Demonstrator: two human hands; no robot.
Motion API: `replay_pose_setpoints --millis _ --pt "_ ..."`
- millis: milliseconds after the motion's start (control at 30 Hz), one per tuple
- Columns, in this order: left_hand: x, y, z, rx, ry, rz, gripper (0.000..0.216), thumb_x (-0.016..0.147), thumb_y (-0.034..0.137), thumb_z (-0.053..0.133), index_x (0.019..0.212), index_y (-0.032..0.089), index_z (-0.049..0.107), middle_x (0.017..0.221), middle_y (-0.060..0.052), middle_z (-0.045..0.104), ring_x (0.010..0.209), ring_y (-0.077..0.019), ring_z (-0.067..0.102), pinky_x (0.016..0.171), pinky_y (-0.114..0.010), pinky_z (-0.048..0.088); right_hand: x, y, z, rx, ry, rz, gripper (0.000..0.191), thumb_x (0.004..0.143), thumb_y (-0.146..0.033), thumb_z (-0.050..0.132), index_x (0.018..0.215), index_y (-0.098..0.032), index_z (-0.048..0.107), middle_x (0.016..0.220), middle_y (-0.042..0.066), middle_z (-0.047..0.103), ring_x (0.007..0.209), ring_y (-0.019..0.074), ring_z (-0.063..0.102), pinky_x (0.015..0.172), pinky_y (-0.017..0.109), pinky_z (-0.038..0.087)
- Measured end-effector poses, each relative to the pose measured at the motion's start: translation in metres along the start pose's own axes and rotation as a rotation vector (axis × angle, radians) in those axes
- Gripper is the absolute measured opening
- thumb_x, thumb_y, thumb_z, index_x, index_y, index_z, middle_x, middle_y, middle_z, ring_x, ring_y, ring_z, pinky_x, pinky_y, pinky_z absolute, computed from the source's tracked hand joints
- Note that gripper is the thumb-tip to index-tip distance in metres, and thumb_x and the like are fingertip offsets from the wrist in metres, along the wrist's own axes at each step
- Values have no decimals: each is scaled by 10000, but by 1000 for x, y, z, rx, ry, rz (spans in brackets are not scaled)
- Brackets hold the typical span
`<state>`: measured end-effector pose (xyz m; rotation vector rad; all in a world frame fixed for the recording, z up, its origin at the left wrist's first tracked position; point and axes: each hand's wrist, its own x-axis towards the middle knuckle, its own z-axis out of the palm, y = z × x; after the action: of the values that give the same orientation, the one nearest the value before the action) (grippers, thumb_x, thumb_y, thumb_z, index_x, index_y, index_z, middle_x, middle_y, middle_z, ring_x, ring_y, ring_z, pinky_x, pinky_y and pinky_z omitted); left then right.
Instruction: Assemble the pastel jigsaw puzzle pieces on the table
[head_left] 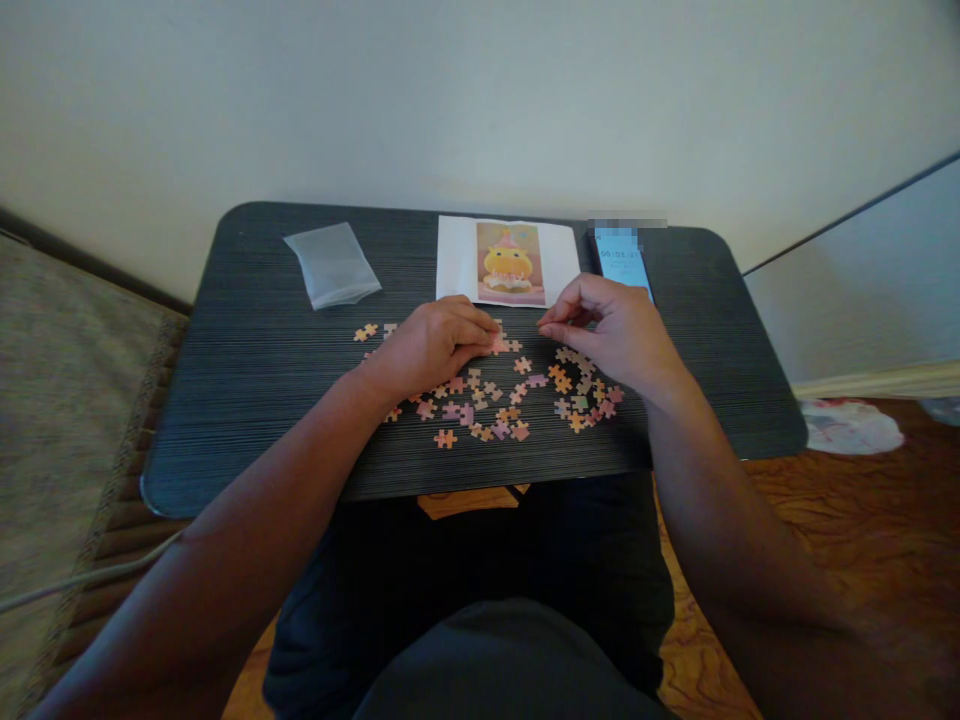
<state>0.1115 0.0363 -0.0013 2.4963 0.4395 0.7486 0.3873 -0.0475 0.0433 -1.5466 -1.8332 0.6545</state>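
Now the left hand (436,341) touches puzzle pieces (498,345), right hand (619,330) perhaps pinching one.

The camera is facing forward and down from near, above and behind the left hand (436,342) and right hand (619,325). It is framing the table (255,345) around them.

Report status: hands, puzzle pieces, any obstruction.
Left hand at pink pieces. Right hand pinched, any piece between its fingers unclear. Many loose pieces scattered about. Phone partly hidden behind right hand.
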Motion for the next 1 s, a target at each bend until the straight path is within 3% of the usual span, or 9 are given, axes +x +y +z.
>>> replay_pose_setpoints --millis 233,533,767,1000 --pt "-2 1 -7 -31 3 -66 252 1074 272 663 1115 239 909 1263 -70 871 1162 -242 822 1057 -438 650 -36 19 -24 -134 82 -13 98 970 -345 823 961 -276 755 987 18 846 853 222 762 788 411 604" --pt "-6 6 -21 31 87 -148 252 1059 275 647 1021 237 893 1197 -65 882 1113 -217 826 1040 -398 654 -73 44 -26 -95 258 21 51 985 -319 791 1014 -277 792 1012 37 847 862 236 764 783 413 588" --pt "-8 2 -28 147 124 -207 234 1037 371 654 989 274 862 1096 -29 878 1056 -238 806 1016 -412 637 -74 37 -26 -122 130 78 120 1000 -357 771 1090 -278 782 1066 58 834 921 265 760 818 454 600" --pt "-11 -2 -34 163 121 -213 233 1039 379 646 988 274 847 1077 -61 851 1031 -257 778 988 -443 622 -55 23 -25 -141 2 -14 74 1016 -301 771 1084 -273 782 1084 46 814 955 239 752 846 429 589"
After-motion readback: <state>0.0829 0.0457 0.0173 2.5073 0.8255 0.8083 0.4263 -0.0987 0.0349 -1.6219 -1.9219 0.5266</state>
